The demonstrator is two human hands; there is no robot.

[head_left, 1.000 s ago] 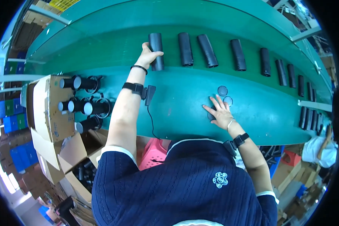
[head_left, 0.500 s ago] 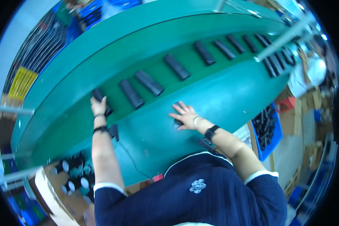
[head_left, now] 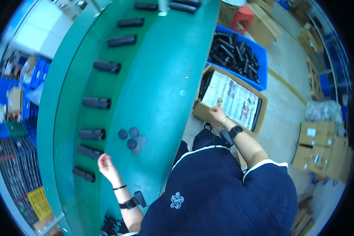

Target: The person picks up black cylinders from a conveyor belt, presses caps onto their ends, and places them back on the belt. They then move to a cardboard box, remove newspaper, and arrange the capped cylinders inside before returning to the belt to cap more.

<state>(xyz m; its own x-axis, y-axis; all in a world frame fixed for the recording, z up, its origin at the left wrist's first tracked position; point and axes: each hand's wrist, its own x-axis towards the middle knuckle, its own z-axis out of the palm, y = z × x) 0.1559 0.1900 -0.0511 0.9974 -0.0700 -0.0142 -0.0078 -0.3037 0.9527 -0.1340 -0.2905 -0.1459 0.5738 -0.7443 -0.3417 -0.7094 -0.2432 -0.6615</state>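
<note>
My left hand (head_left: 107, 168) is by the near end of a black tube (head_left: 89, 152) lying on the green belt. Its fingers are drawn together, and anything between them is too small to make out. My right hand (head_left: 218, 114) is over the near edge of an open cardboard box (head_left: 202, 113), beside a printed newspaper sheet (head_left: 232, 98) that covers dark pieces. The fingers of this hand are curled, and what they grip, if anything, is hidden. Between my hands, several dark round discs (head_left: 131, 144) lie loosely grouped on the green tabletop (head_left: 157, 98).
More black tubes (head_left: 96, 103) lie spaced along the belt. Behind the box stands a blue crate (head_left: 263, 59) of black tubular parts, near a red stool (head_left: 243, 17). Stacked cartons (head_left: 316, 147) are on the floor at right. Blue crates (head_left: 39, 74) stand beyond the belt.
My view has swung to the right. My right hand has left the tabletop, where it lay spread over the discs, and reached the cardboard box. My left hand has come off a tube.
</note>
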